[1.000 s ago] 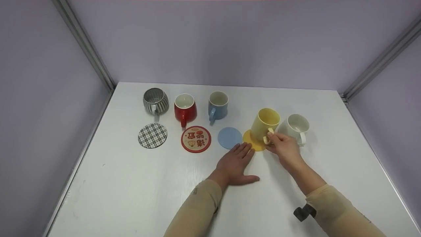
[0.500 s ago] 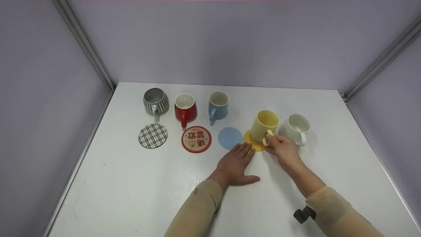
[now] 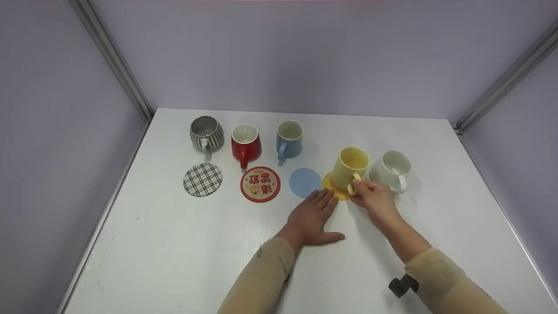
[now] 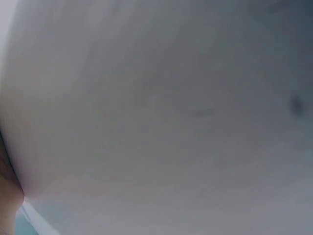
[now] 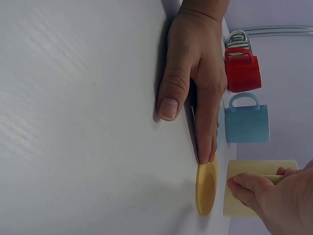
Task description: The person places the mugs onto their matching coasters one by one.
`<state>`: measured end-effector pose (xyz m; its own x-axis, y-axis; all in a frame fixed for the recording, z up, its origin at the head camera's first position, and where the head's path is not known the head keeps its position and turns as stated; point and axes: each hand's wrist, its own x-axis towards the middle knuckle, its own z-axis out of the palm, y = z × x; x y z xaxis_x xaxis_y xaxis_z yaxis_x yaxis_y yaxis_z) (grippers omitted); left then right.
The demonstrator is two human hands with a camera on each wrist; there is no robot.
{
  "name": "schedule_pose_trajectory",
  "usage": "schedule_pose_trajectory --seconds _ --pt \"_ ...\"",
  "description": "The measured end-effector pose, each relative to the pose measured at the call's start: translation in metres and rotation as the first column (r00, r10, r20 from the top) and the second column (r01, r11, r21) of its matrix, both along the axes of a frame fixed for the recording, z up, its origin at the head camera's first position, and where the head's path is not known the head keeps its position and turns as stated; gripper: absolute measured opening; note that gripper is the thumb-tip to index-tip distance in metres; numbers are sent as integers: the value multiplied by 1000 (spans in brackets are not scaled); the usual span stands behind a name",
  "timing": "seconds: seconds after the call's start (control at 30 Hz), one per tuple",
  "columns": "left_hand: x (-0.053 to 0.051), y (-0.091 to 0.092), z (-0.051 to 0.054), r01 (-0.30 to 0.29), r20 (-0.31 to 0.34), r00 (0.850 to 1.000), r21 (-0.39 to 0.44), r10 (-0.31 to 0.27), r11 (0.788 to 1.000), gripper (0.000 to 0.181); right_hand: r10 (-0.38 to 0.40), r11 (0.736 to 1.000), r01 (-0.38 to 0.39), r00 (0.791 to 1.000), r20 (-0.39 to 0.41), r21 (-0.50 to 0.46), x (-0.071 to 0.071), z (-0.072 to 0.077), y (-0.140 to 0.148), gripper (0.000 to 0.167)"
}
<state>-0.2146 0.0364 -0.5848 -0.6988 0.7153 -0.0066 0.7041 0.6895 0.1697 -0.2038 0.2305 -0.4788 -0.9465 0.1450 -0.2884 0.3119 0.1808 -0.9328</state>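
Note:
In the head view my right hand (image 3: 378, 201) pinches the handle of a pale yellow mug (image 3: 348, 169), which is upright. From above, the mug overlaps the yellow coaster (image 3: 341, 195). In the right wrist view a strip of white shows between the coaster (image 5: 206, 191) and the mug's base (image 5: 234, 208); I cannot tell whether the mug touches anything below. My left hand (image 3: 310, 220) lies flat on the table, fingers straight and thumb spread, its fingertips at the coaster's near-left edge. Close to the right hand stands a white mug (image 3: 392, 170), partly covered by the yellow one.
A blue coaster (image 3: 304, 182) lies left of the yellow one, with a blue mug (image 3: 291, 146) behind it. Further left are a red patterned coaster (image 3: 260, 184), a red mug (image 3: 246, 150), a checked coaster (image 3: 202, 179) and a grey striped mug (image 3: 212, 137). Walls enclose the white table (image 3: 165, 261).
The yellow mug has come slightly nearer and lower over the yellow coaster, with my right hand still on its handle. My left hand has stayed in place.

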Motion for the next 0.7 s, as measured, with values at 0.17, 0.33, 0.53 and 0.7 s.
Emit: schedule_pose_trajectory --seconds 0.17,0.33,0.53,0.7 --pt "0 0 1 2 -10 1000 -13 -2 1000 108 6 1000 -6 1000 2 8 1 0 0 43" --pt "0 0 2 2 -4 1000 -13 -2 1000 108 7 1000 -7 1000 -4 6 1 -3 0 42" --pt "0 1 0 -6 16 1000 -9 6 1000 107 -12 1000 12 1000 -1 -7 0 -6 -2 41" --pt "0 1 0 -3 25 1000 -11 3 1000 108 -10 1000 10 1000 8 -1 2 -7 -1 42"
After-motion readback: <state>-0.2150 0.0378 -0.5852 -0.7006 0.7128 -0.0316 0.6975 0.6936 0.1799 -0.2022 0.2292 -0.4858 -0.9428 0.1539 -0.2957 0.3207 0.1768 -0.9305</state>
